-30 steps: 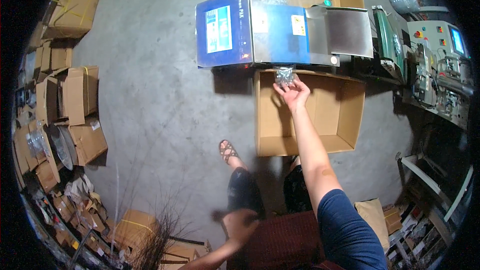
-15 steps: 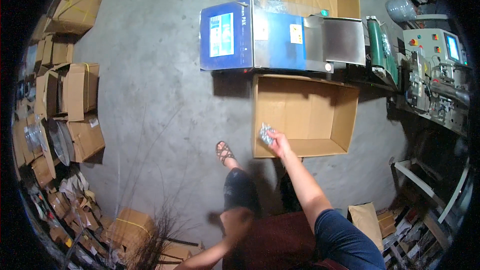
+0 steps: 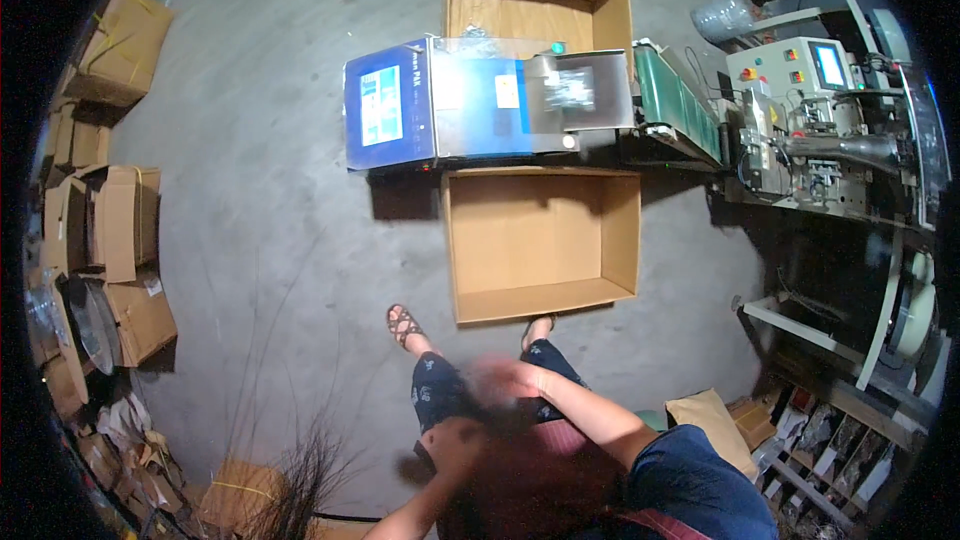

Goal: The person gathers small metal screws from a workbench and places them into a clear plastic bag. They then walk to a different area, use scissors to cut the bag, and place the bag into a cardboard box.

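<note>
Over lap: right hand (image 3: 505, 380) blurred w/ small greyish packet, grip unclear; left hand (image 3: 455, 438) just below, closed or spread — can't tell. Ahead on floor, open brown cardboard box (image 3: 540, 240) looks bare inside. Beyond blue-and-steel weighing machine (image 3: 480, 105), second open cardboard box (image 3: 540, 0), contents unclear.

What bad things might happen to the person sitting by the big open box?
Toes in open sandals sit right beside the open cardboard box, so a shifted box might bump them. The right hand is a moving blur over the lap; whatever it carries might slip. The conveyor belt close by might catch loose clothing.
</note>
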Demonstrator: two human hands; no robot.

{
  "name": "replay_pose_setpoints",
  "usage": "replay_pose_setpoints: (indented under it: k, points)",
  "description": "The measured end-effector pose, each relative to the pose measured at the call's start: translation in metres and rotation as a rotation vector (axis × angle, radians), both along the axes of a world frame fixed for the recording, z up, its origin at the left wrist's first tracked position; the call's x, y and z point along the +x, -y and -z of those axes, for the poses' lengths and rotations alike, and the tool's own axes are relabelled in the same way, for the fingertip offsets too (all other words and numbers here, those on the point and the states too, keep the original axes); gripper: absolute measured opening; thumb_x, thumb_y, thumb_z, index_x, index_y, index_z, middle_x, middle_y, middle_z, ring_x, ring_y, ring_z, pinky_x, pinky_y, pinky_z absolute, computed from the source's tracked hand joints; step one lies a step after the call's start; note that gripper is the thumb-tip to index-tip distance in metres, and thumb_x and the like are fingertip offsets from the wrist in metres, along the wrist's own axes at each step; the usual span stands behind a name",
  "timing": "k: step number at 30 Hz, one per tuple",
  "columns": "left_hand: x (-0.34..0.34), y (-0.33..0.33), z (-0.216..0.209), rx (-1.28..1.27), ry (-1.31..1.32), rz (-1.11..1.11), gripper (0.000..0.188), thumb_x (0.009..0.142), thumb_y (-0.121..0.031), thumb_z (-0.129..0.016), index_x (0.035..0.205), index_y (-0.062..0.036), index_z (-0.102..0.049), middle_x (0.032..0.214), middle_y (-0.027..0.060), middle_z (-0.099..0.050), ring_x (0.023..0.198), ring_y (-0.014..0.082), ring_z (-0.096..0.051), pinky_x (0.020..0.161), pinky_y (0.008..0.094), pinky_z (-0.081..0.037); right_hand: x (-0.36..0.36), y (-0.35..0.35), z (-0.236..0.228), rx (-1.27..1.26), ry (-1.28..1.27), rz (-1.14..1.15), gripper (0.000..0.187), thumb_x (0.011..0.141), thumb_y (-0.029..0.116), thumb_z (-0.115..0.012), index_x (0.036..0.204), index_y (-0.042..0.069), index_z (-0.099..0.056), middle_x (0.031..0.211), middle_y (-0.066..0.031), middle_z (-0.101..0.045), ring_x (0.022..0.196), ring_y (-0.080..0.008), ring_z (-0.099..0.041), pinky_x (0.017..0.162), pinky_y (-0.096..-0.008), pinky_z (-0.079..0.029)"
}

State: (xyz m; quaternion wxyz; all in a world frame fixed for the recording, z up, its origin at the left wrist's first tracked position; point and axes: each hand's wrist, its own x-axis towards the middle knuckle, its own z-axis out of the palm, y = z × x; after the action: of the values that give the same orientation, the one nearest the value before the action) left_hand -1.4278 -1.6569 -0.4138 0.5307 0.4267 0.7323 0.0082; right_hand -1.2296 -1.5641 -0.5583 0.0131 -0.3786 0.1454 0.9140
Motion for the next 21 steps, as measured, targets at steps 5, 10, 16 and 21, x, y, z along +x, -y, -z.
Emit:
replay_pose_setpoints:
  k: [5, 10, 16, 21]
  points:
    - [0.006, 0.015, 0.009, 0.051, 0.011, 0.012, 0.016, 0.076, -0.027, -0.073, 0.09, -0.02, -0.072, 0.103, -0.0015, -0.067, 0.108, 0.0211, -0.057, 0.1, 0.0403, -0.028, 0.024, 0.022, -0.008, 0.24, 0.062, -0.165, 0.047, 0.09, 0.004, -0.06, 0.136, 0.009, -0.053, 0.114, -0.0127, -0.066, 0.094, -0.0264, -0.066, 0.078, -0.037, -0.056]
    - [0.009, 0.032, 0.021, 0.101, 0.004, -0.026, 0.017, 0.079, -0.031, -0.073, 0.091, -0.0191, -0.071, 0.103, -0.0017, -0.067, 0.107, 0.0208, -0.058, 0.099, 0.0413, -0.028, 0.027, 0.021, -0.02, 0.525, 0.027, -0.567, 0.051, 0.074, 0.0, -0.072, 0.124, 0.004, -0.061, 0.112, -0.0122, -0.067, 0.094, -0.0218, -0.065, 0.077, -0.0325, -0.054]
    - [0.013, 0.04, 0.023, 0.114, -0.009, -0.055, 0.029, 0.082, -0.041, -0.073, 0.096, -0.0154, -0.073, 0.107, 0.0014, -0.069, 0.105, 0.0225, -0.06, 0.098, 0.0428, -0.029, 0.004, 0.044, -0.036, 0.745, -0.015, -0.689, 0.055, 0.071, 0.004, -0.073, 0.124, 0.003, -0.059, 0.116, -0.0147, -0.065, 0.105, -0.0237, -0.061, 0.087, -0.0366, -0.051]
    - [0.009, 0.072, 0.047, 0.234, -0.066, 0.055, 0.034, 0.083, -0.045, -0.071, 0.096, -0.0135, -0.073, 0.099, 0.0026, -0.071, 0.101, 0.024, -0.062, 0.098, 0.044, -0.031, -0.014, 0.056, -0.051, 1.197, -0.097, -0.727, 0.054, 0.085, 0.016, -0.071, 0.133, 0.002, -0.051, 0.123, -0.0129, -0.061, 0.111, -0.0241, -0.058, 0.093, -0.0357, -0.048]
